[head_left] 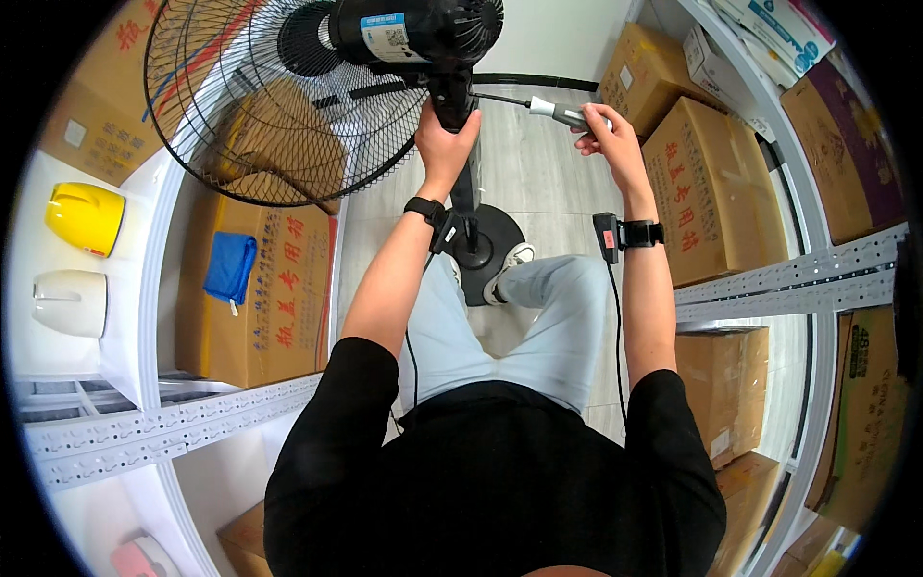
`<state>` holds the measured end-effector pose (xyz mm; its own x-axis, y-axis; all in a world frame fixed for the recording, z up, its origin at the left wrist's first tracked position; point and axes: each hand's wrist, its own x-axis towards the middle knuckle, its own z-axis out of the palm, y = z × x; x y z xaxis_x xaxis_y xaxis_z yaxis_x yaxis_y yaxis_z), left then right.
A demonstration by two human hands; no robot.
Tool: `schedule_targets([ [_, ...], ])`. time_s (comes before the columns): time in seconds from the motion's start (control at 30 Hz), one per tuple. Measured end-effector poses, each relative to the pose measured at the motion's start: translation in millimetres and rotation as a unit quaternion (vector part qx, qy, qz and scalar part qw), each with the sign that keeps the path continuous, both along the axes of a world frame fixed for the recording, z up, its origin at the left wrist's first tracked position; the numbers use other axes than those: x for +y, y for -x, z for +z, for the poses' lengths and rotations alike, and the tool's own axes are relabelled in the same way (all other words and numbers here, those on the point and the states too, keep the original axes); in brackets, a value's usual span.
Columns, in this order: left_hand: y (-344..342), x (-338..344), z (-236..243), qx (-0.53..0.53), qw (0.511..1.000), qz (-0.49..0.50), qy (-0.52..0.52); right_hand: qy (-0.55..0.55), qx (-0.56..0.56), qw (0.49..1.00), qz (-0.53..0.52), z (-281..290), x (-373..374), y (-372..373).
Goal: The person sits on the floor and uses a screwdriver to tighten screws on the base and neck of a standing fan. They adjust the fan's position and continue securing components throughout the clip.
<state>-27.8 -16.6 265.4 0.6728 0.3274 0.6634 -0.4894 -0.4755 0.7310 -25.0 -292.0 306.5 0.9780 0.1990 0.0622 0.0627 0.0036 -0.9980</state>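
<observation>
My left hand (444,144) is closed around the black neck of a standing fan (452,91), just below its motor housing (409,29) and to the right of its wire cage (240,115). In my right hand (615,144) is a screwdriver with a grey and white handle (555,112); its thin shaft reaches left to the fan's neck, though the exact contact at the tip is too small to tell. The pole runs down to a round black base (495,240) on the floor between my feet, partly hidden by my legs.
White metal shelves (846,264) flank me on both sides, holding cardboard boxes (707,183). At the left are a yellow kettle (85,216), a white kettle (69,303) and a blue pouch (229,264) on a box. A white wall stands beyond.
</observation>
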Motion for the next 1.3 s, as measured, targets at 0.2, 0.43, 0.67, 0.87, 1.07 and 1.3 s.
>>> schedule_targets([
  [0.2,-1.2,0.7,-2.3,0.003,1.000,0.001,0.002,-0.039,-0.164,0.984,-0.060,1.3,22.5,10.0],
  [0.43,-2.3,2.0,-4.3,-0.005,1.000,0.003,-0.006,-0.016,-0.051,0.996,-0.065,0.2,15.6,1.2],
  [0.67,-2.3,1.6,-3.4,-0.005,1.000,-0.003,0.002,-0.001,0.009,0.999,-0.036,14.1,9.8,-2.4],
  [0.87,-2.0,1.6,-4.5,-0.007,1.000,-0.011,0.011,-0.045,-0.139,0.988,-0.049,6.6,20.6,3.5],
  [1.07,0.5,1.9,-3.2,-0.005,1.000,-0.007,0.009,-0.017,0.029,0.998,-0.043,11.0,9.5,-4.9],
  [1.3,-2.1,2.6,-5.5,-0.022,1.000,-0.007,0.002,-0.072,-0.083,0.993,-0.038,2.3,10.3,3.3],
])
